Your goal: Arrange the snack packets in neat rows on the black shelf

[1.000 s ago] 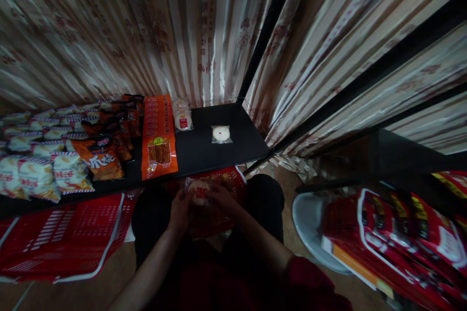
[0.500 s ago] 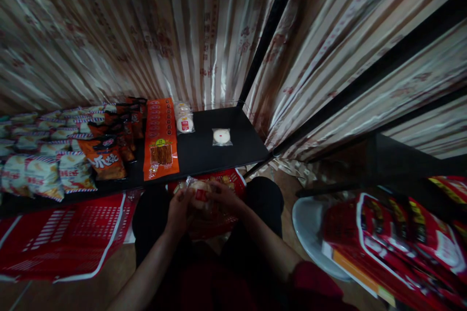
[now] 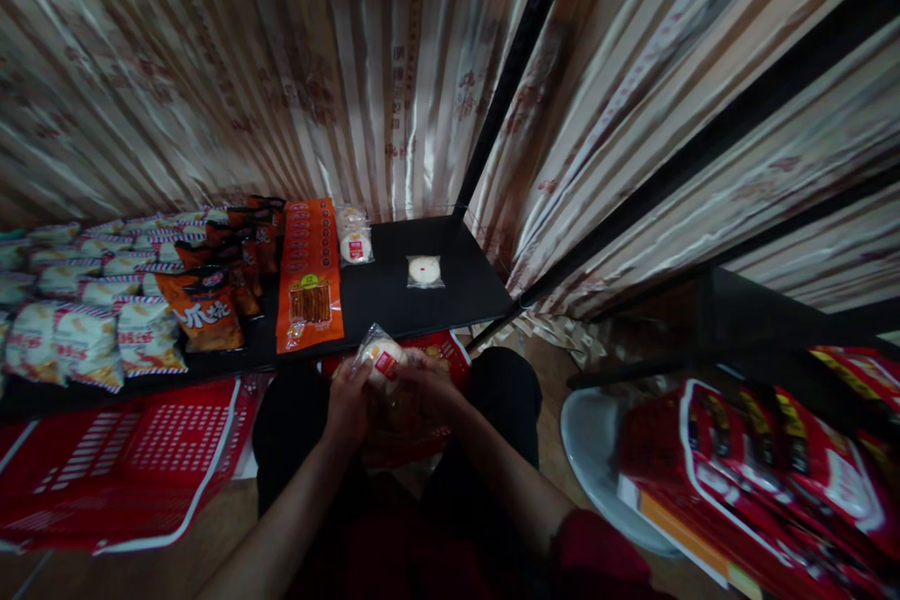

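Observation:
Between my two hands is a clear packet of round white crackers (image 3: 384, 364) with a red label, held above a red basket (image 3: 460, 358) between my knees. My left hand (image 3: 348, 401) grips the packet's left side. On its right side, my right hand (image 3: 430, 384) has its fingers closed on the wrapper. A similar cracker packet (image 3: 355, 239) lies on the black shelf (image 3: 394, 305) ahead, and a single flat white packet (image 3: 425, 271) rests to its right. Left of these is a long orange snack packet (image 3: 309, 272).
Rows of white snack bags (image 3: 88, 347) and orange-black bags (image 3: 203, 311) stand on the shelf's left part. An overturned-looking red basket (image 3: 141, 459) is below. At right are a grey stool (image 3: 597, 450) and red packages (image 3: 794, 459). A curtain (image 3: 366, 84) hangs behind dark metal poles.
The cracker packet has tilted and risen slightly between my hands, its red label now turned up more. Both hands still hold it. The view has shifted a little.

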Motion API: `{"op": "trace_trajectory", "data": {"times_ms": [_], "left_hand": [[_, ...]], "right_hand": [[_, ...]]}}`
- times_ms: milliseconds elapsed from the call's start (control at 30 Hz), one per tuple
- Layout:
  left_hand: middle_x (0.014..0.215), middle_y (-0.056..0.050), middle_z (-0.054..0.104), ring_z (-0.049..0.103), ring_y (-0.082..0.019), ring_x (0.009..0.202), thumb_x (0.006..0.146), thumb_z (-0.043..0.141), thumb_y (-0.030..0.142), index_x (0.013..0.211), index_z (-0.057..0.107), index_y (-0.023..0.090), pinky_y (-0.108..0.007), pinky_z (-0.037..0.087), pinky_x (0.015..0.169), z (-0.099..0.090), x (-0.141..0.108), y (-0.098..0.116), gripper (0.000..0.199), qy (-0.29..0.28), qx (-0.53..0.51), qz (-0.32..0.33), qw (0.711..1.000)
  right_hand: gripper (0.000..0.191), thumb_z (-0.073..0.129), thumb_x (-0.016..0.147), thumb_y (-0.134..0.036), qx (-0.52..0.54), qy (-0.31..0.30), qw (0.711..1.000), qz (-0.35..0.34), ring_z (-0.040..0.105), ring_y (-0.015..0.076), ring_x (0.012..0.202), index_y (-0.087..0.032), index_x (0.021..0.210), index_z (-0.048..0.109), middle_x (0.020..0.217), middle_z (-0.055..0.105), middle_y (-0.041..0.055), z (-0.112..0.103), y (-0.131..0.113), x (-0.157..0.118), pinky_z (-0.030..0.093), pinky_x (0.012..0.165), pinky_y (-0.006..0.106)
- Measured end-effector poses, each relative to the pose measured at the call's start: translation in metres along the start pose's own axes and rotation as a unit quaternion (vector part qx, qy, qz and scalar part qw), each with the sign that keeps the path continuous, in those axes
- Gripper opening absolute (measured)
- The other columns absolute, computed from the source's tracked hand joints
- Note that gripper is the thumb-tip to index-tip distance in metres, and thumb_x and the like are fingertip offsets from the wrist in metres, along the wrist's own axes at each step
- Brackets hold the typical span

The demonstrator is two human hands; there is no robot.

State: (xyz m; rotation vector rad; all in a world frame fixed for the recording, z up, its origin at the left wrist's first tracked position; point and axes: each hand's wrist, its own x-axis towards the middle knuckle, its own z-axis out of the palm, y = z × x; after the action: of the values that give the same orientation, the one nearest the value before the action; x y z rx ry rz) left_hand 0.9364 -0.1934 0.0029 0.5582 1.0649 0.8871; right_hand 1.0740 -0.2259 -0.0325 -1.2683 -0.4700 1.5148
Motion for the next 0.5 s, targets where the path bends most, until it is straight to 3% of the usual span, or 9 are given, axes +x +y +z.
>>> {"op": "trace_trajectory", "data": {"times_ms": [200,500], "left_hand": [[0.071,-0.001,0.066,0.063,-0.017,0.065,0.055,0.076,0.037,0.098,0.056,0.016,-0.028,0.048,0.062,0.003,0.013,0.001,0.052,0.003,-0.044,-0.007,0.999],[0.073,-0.003,0.066,0.060,-0.014,0.057,0.054,0.079,0.042,0.093,0.056,0.014,-0.027,0.048,0.057,0.004,0.028,0.008,0.053,-0.007,-0.025,0.022,0.999]], "right_hand": [[0.040,0.078,0.052,-0.043,-0.010,-0.001,1.000,0.001,0.062,0.0193,0.074,-0.024,0.083,0.061,0.078,0.066,-0.0018,0.008,-0.002,-0.002,0.049,0.073,0.033],[0.035,0.075,0.060,-0.043,-0.041,-0.035,0.998,-0.009,0.061,0.0164,0.073,-0.023,0.085,0.061,0.081,0.066,-0.0022,0.010,-0.002,0.001,0.046,0.069,0.027]]}}
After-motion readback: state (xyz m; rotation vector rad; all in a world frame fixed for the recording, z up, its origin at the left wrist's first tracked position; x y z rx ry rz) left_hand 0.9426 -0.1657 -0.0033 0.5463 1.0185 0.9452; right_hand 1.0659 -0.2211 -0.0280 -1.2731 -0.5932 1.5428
